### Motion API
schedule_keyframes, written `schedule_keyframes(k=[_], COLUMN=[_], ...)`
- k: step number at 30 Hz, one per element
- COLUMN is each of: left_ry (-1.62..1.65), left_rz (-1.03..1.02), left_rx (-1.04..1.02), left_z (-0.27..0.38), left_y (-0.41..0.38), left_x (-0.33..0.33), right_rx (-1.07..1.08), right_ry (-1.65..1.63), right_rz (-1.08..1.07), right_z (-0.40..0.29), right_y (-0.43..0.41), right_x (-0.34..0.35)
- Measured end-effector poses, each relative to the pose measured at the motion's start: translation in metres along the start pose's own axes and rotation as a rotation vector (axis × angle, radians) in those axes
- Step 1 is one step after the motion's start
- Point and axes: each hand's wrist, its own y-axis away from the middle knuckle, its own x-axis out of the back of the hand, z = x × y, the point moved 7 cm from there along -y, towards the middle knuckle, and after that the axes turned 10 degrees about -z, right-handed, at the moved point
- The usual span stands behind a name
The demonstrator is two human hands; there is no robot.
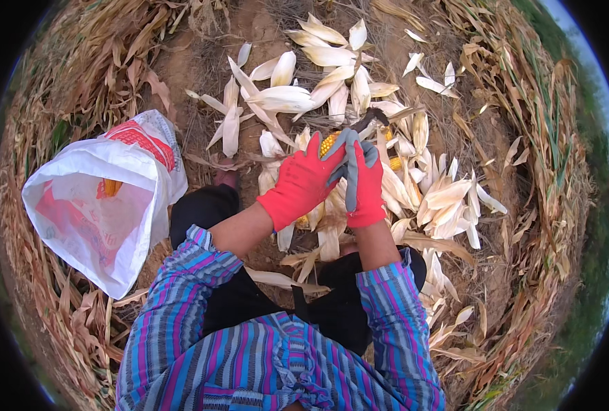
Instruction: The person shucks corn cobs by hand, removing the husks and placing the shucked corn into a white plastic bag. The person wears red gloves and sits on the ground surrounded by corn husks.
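Note:
My left hand (304,177), in a red knit glove with a grey coated palm, is closed around an ear of corn (329,144). Yellow kernels show beyond its fingers; the rest of the ear is hidden. My right hand (364,180), gloved alike, meets the left at the fingertips beside the ear. Its grip is hidden. Dark, dried corn silk (374,117) sticks out just past the fingers. Below and right of the hands lie dry corn husks (446,200), with a partly husked yellow ear (395,163) among them.
A white woven sack (91,172) with red print gapes at the left, a yellow ear (111,187) inside. Loose pale husks (284,98) litter the soil (255,36) ahead. Dry corn stalks (533,103) bank up on both sides. My bent knees (202,208) flank the work.

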Motion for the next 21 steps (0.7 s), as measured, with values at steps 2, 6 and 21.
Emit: schedule_keyframes(k=[2,6,21], left_ry=[-0.066,-0.018,0.577], left_rz=[-0.027,0.010,0.143], left_rx=[-0.019,-0.014,-0.084], left_z=[0.006,0.002,-0.017], left_y=[0.000,0.001,0.002], left_x=[-0.002,-0.002,0.008], right_rx=[0.058,0.057,-0.011], right_ry=[0.027,0.021,-0.057], right_rz=[0.055,0.060,-0.021], right_z=[0.020,0.025,0.003], right_y=[-0.007,-0.008,0.000], right_x=[0.022,0.029,0.012])
